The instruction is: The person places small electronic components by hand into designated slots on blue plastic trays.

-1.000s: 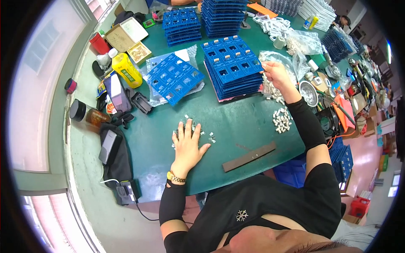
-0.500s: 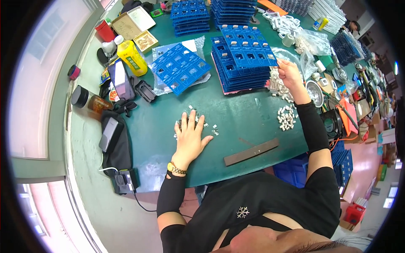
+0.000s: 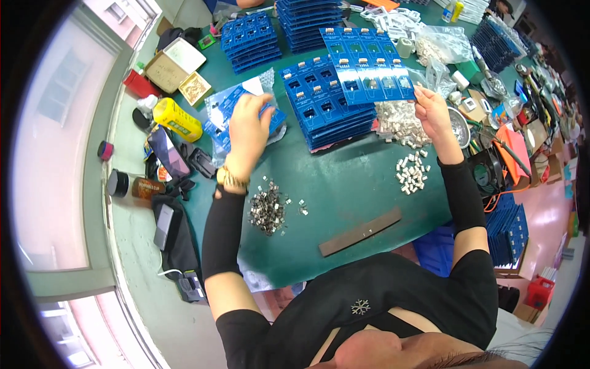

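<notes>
Blue plastic fills the right hand (image 3: 430,111): its fingers pinch the lower right edge of a blue circuit panel (image 3: 369,64), a flat sheet of small boards lifted off the green table (image 3: 344,184) and tilted toward the person. At 9 o'clock from that hand, just under the raised panel, sits a stack of blue panels (image 3: 322,114). At 7 o'clock, touching the stack's edge, lies a heap of small white connectors (image 3: 396,117), and at 6 o'clock a smaller cluster of white connectors (image 3: 413,172) rests apart on the bare mat.

Across the table the left hand (image 3: 249,123) reaches over a loose blue panel in a clear bag (image 3: 215,120), fingers curled down on it; whether they grip it cannot be told from above. At 6 o'clock from this hand, just past the wrist, is a pile of small metal parts (image 3: 268,209). At 9 o'clock stands a yellow bottle (image 3: 177,120) lying on its side. Farther down, at 5 o'clock, a dark flat bar (image 3: 359,232) lies near the table's near edge.
</notes>
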`<action>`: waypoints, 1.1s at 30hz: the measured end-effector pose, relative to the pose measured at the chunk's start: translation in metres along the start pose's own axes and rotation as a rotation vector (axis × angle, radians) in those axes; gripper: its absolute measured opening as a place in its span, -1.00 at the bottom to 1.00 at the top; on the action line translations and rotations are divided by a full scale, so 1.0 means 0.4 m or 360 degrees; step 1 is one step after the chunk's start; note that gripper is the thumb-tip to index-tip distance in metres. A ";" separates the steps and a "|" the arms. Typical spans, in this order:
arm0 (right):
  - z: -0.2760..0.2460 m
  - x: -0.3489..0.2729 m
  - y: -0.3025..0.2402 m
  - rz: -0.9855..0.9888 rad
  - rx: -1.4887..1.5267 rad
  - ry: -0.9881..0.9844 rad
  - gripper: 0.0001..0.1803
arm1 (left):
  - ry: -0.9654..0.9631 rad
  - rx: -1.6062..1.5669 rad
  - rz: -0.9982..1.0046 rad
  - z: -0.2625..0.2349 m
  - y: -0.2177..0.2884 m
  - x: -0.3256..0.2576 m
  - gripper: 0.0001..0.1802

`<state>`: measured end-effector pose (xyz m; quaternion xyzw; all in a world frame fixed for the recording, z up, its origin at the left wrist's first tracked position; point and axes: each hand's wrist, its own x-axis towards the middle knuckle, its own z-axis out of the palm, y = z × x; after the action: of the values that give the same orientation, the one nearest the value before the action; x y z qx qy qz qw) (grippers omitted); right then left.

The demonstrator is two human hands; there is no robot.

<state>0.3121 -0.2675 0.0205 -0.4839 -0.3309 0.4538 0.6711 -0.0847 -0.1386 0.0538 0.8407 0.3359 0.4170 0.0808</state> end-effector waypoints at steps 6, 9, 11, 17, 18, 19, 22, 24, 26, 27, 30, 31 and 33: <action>-0.050 -0.051 -0.014 -0.0008 -0.0073 -0.0012 -0.69 | -0.0433 0.0148 -0.0051 0.105 -0.126 0.244 -0.67; -0.077 -0.076 -0.020 0.0015 -0.0014 -0.0013 -0.69 | -0.0684 0.0228 -0.0172 0.134 -0.159 0.306 -0.58; -0.085 -0.092 -0.027 0.0086 0.0034 -0.0013 -0.72 | -0.0976 0.0302 -0.0280 0.139 -0.167 0.327 -0.59; -0.135 -0.127 -0.014 0.0138 0.0069 0.0047 -0.68 | -0.1223 0.0482 -0.0310 0.155 -0.132 0.361 -0.65; -0.138 -0.131 -0.010 0.0149 0.0077 0.0058 -0.68 | -0.1245 0.0472 -0.0277 0.157 -0.130 0.365 -0.67; -0.146 -0.135 -0.006 0.0136 0.0077 0.0063 -0.68 | -0.1265 0.0462 -0.0244 0.159 -0.127 0.369 -0.68; -0.152 -0.140 0.005 0.0119 0.0112 0.0031 -0.69 | -0.1185 0.0515 -0.0115 0.165 -0.140 0.365 -0.76; -0.152 -0.141 0.011 0.0112 0.0148 -0.0012 -0.69 | -0.1087 0.0525 -0.0025 0.165 -0.163 0.367 -0.78; -0.150 -0.140 0.013 0.0112 0.0129 0.0003 -0.69 | -0.0828 0.0289 -0.0170 0.164 -0.183 0.376 -0.76; -0.147 -0.141 0.012 0.0106 0.0132 0.0001 -0.69 | -0.0825 0.0293 -0.0166 0.165 -0.187 0.373 -0.76; -0.137 -0.144 0.009 0.0091 0.0133 0.0007 -0.69 | -0.0550 -0.0117 -0.0373 0.159 -0.178 0.366 -0.82; -0.135 -0.145 0.009 0.0098 0.0133 -0.0002 -0.69 | -0.0553 -0.0117 -0.0369 0.156 -0.170 0.362 -0.82; -0.137 -0.147 0.013 0.0108 0.0135 -0.0007 -0.70 | -0.0666 -0.0004 -0.0350 0.153 -0.161 0.355 -0.83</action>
<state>0.3373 -0.3408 -0.0017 -0.4649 -0.2962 0.4910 0.6745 -0.0098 0.0092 0.0796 0.8671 0.4008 0.2227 0.1946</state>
